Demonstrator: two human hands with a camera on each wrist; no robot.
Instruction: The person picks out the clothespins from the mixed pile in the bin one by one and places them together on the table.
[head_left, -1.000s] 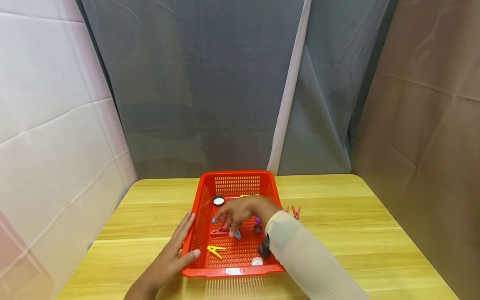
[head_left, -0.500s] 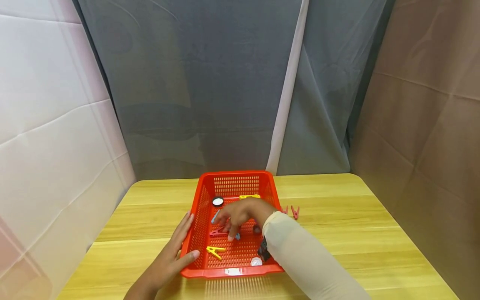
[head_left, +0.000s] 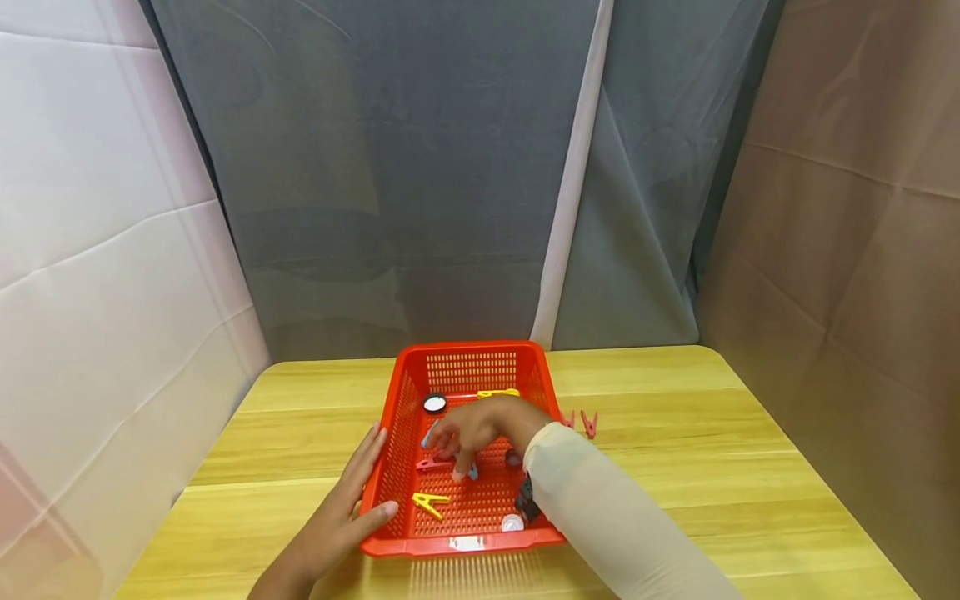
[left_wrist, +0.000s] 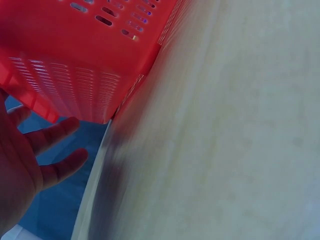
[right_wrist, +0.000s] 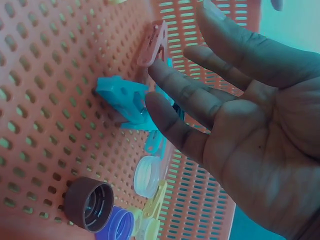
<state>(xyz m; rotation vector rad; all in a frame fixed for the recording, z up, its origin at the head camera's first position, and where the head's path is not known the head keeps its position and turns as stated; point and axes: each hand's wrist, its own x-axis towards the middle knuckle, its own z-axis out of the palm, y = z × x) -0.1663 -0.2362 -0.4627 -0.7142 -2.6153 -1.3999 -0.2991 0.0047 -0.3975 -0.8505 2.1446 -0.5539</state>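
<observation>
Probably for steadiness, the left hand (head_left: pixel 343 512) rests, grip spread wide, against the left side of the red basket (head_left: pixel 408 547); inside it, the right hand (head_left: pixel 476 431), loose-gripped and seemingly empty, nears a blue clip (right_wrist: pixel 117 95) and pink clip (right_wrist: pixel 146 59).

Head camera: set high and well back, facing forward and down; the red plastic basket (head_left: pixel 420 547) sits small at lower centre. Left wrist camera: close outside the basket, rolled sideways; left hand (left_wrist: pixel 17 175) at left edge, shared with head view. Right wrist camera: close, facing basket interior; right hand (right_wrist: pixel 245 125) at right, likewise shared.
</observation>
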